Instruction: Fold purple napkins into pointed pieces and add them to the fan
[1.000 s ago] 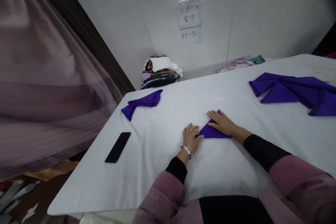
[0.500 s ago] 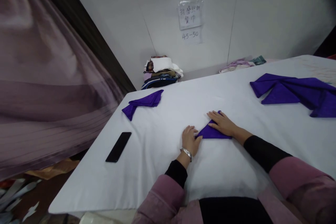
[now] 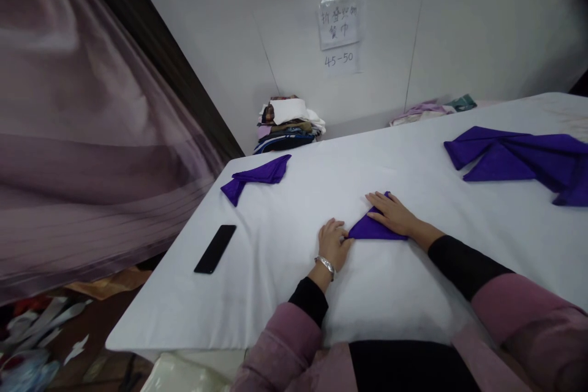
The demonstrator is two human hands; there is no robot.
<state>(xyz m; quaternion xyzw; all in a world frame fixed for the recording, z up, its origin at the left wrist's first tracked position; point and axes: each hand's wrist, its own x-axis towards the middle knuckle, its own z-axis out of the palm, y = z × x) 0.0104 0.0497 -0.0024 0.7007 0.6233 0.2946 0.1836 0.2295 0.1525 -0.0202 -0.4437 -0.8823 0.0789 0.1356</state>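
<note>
A purple cloth napkin [image 3: 374,230], folded into a triangle, lies flat on the white-covered table [image 3: 294,282] in front of me. My right hand [image 3: 392,213] is spread flat over its right side, fingers stretched out and covering much of that edge and part of the upper corner. At the napkin's left corner, my left hand [image 3: 334,244] rests on the tablecloth with bent fingers. The corner tip sits between its thumb and forefinger, which close on it. A silver bracelet [image 3: 326,266] is on the left wrist.
Folded purple napkins lie at the back left [image 3: 264,171] and the far right [image 3: 519,156]. A black phone [image 3: 215,249] is on the left side. Behind the table are a clothes pile [image 3: 289,125] and a wall sign [image 3: 340,23]. A mauve curtain [image 3: 92,153] hangs at left.
The view has shifted slightly, so the table and its items appear a little to the right and higher. Both hands stay on the napkin in nearly the same pose.
</note>
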